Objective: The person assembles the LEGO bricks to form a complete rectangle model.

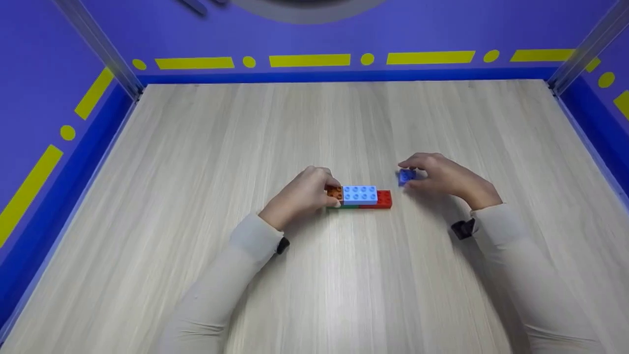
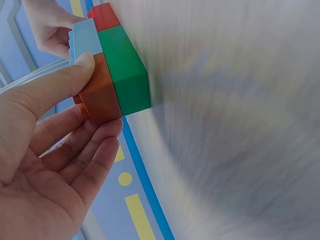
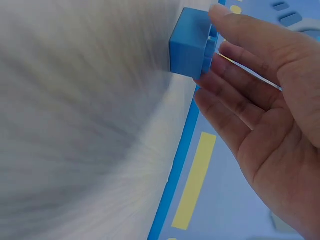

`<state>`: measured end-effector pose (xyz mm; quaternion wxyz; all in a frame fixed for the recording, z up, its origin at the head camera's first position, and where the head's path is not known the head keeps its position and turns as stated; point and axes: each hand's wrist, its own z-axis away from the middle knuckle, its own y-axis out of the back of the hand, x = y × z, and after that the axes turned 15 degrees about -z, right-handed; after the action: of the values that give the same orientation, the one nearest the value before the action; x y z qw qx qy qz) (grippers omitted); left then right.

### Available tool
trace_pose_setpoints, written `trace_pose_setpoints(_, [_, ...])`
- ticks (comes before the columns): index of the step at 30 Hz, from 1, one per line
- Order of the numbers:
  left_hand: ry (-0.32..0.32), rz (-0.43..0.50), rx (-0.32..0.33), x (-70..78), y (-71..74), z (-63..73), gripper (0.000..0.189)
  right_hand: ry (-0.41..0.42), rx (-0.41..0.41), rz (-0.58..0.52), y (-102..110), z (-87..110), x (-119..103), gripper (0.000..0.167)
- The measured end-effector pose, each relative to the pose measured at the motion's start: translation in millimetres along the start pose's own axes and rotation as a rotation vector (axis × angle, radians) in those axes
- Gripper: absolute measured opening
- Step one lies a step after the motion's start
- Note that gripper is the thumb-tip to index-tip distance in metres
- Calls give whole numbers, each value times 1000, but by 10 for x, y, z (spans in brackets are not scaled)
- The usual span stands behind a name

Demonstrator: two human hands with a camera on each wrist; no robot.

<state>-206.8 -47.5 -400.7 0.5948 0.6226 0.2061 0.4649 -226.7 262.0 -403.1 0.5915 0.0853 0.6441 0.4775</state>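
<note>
My left hand [image 1: 303, 195] pinches an orange-brown brick [image 2: 104, 97] between thumb and fingers, at the left end of a small two-layer build. On the upper layer a light blue brick [image 1: 359, 195] sits beside the brown one. Below them are a green brick [image 2: 126, 72] and a red brick [image 1: 385, 199], whose right-hand studs are uncovered. To the right of the build, my right hand [image 1: 442, 178] holds a small blue brick [image 3: 189, 44] by its sides with thumb and fingertips, its studs facing the palm. That brick is at the tabletop, apart from the build.
The wood-grain table [image 1: 314, 285] stretches around both hands. Blue panels with yellow dashes and dots, such as the back wall [image 1: 314, 42], enclose the far, left and right edges. Metal posts [image 1: 105, 49] stand in the far corners.
</note>
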Motion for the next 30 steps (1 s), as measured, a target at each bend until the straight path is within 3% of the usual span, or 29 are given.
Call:
trace_pose_setpoints(20, [1, 8, 2, 1, -15, 2, 38, -49, -6, 8, 17, 39, 53, 43])
trace_pose_setpoints(30, [16, 46, 11, -19, -30, 16, 39, -24, 2, 18, 12, 35, 51, 40])
